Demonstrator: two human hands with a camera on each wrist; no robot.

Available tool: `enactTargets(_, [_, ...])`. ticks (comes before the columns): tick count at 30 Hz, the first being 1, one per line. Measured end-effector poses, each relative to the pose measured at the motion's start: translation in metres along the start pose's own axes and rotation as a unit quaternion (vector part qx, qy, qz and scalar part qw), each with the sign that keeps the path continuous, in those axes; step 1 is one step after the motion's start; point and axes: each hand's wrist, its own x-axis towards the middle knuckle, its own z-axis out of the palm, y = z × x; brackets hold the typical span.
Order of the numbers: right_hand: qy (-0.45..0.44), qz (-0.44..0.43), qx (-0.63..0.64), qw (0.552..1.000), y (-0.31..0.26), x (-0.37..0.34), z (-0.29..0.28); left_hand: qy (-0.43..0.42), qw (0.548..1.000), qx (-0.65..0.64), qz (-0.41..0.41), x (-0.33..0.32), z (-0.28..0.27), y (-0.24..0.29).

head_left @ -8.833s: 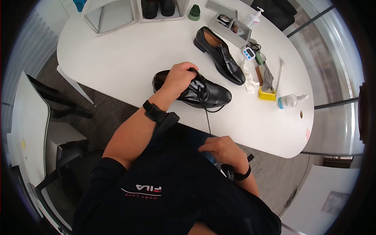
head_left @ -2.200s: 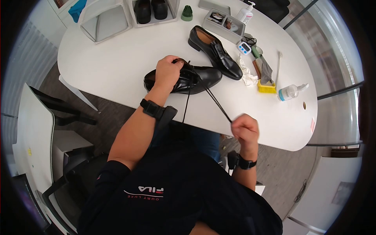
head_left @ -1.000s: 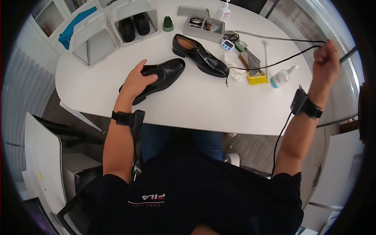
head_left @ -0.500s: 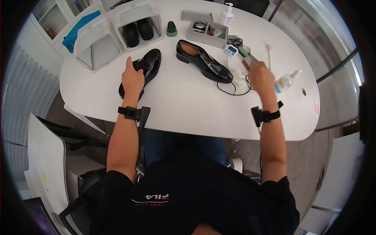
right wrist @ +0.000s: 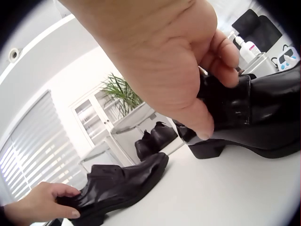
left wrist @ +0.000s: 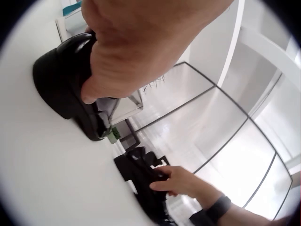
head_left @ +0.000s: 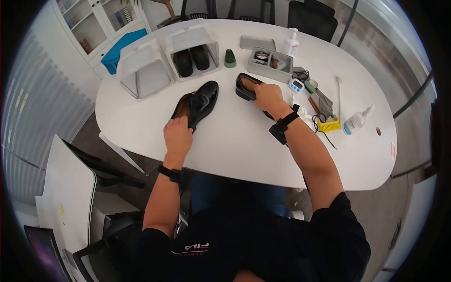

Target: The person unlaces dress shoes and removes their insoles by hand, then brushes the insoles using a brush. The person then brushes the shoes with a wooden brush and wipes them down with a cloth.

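A black leather dress shoe (head_left: 205, 100) stands on the white table, toe pointing away. My left hand (head_left: 178, 137) grips it at the heel; in the left wrist view the thumb presses on the shoe's side. To the right, my right hand (head_left: 271, 101) holds the matching black shoe (head_left: 246, 86) across its opening and covers much of its upper. The right wrist view shows my thumb on this shoe's near side (right wrist: 225, 129) and curled fingers over the top. A loose black shoelace (head_left: 323, 123) lies over a yellow-bristled brush (head_left: 330, 124).
Two clear shoe boxes (head_left: 145, 77) stand at the back left, one with dark shoes (head_left: 191, 61) inside. Behind the right shoe are a green brush (head_left: 229, 58) and a grey organizer (head_left: 270, 70). A timer (head_left: 296, 85), crumpled tissue (head_left: 305, 116) and spray bottle (head_left: 355, 122) sit rightward.
The lace came out of the left shoe, and my right hand set it by the brushes and moved to the other shoe. The left shoe turned toe-away; my left hand shifted to its heel.
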Motion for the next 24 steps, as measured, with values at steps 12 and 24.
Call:
enactTargets(12, [0.069, -0.258, -0.019, 0.964, -0.045, -0.032, -0.047, -0.033, 0.998, 0.032, -0.051, 0.012, -0.003, 0.010])
enactTargets(24, [0.280, -0.089, 0.308, 0.905, -0.065, -0.074, -0.006, 0.082, 0.964, -0.248, 0.044, 0.011, -0.015, 0.075])
